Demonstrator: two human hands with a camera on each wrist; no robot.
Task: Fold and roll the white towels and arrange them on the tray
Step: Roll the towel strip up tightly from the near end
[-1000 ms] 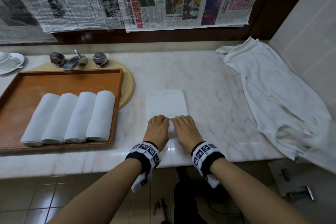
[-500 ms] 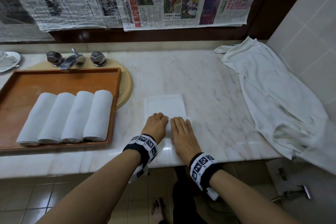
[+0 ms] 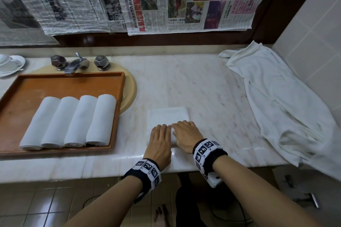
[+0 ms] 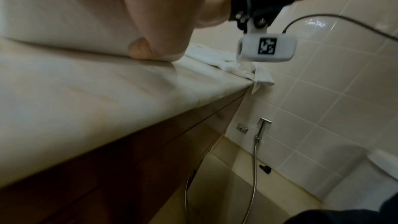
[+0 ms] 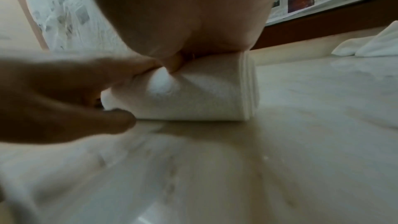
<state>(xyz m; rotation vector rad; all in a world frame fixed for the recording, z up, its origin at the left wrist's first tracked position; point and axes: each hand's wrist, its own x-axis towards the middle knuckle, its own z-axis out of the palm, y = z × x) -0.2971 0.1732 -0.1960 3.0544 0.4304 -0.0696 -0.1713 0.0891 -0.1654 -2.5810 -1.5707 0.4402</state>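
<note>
Now both hands [image 3: 172, 139] press the towel roll [image 5: 193, 94] near the counter edge [image 3: 110, 169].

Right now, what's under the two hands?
Under the left hand and right hand is a half-rolled white towel on the marble counter. The fingertips are hidden.

Pale marble counter [image 3: 203, 86] under newspaper sheets [image 3: 184, 0] on dark wood; tiled wall [image 3: 310, 29] at right; tiled floor [image 3: 36, 206] below.
</note>
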